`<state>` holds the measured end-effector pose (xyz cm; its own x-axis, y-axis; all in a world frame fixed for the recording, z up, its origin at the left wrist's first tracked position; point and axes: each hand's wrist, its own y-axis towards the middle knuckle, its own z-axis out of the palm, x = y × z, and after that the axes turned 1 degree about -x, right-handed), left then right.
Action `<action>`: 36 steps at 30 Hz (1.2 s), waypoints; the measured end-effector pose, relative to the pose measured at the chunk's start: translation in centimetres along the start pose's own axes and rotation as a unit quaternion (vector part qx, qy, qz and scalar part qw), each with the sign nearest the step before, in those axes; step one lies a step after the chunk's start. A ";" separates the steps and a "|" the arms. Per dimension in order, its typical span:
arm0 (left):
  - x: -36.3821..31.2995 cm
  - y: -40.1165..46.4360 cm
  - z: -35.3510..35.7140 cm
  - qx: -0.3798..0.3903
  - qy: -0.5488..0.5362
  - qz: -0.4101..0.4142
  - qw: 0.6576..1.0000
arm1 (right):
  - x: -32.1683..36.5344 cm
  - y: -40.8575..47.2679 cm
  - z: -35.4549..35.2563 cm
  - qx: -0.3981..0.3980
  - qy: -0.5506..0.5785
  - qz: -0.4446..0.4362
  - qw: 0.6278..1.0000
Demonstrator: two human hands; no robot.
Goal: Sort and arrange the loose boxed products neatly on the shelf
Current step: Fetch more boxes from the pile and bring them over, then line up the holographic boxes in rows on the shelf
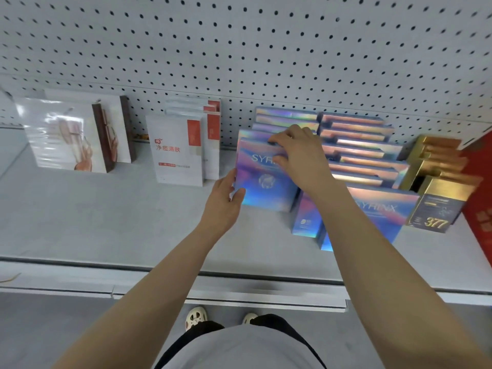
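A holographic blue-purple box (262, 179) stands upright at the front of a row of like boxes (285, 119) on the grey shelf (111, 222). My left hand (225, 201) grips its lower left edge, thumb on the front face. My right hand (298, 153) comes over the top, fingers curled on its upper edge. To the right runs a second row of the same boxes (364, 147), and its front box (383, 211) lies partly behind my right forearm.
White boxes with red print (177, 150) stand left of centre. Two large white boxes with a pink picture (69, 134) stand at far left. Gold and dark boxes (436, 203) stand at far right beside a red panel (479, 193). Pegboard (239, 49) backs the shelf.
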<state>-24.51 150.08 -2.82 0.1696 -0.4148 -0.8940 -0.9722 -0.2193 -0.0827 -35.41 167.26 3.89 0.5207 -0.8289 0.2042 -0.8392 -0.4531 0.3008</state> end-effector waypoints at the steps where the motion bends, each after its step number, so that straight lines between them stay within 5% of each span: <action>1: -0.1 0.1 0.1 -0.001 0.004 -0.002 1.000 | 0.0 0.1 0.1 -0.001 -0.004 -0.003 1.000; 14: -0.7 -0.5 -1.4 -0.005 0.046 -0.011 0.999 | 0.3 -0.4 0.7 -0.010 -0.022 -0.023 0.999; 24: 2.6 -6.6 -8.4 -0.105 0.066 0.002 0.992 | 6.3 -4.3 2.4 -0.088 0.044 -0.034 0.995; 36: 16.0 -22.4 -28.4 -0.275 0.050 -0.110 0.954 | 31.2 -10.7 12.5 0.073 0.162 -0.110 0.978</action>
<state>4.61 123.24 -2.77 0.4006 -0.3815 -0.8331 -0.6844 -0.7291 0.0048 -12.19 142.15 -4.62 0.6936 -0.5692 0.4414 -0.7025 -0.6702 0.2396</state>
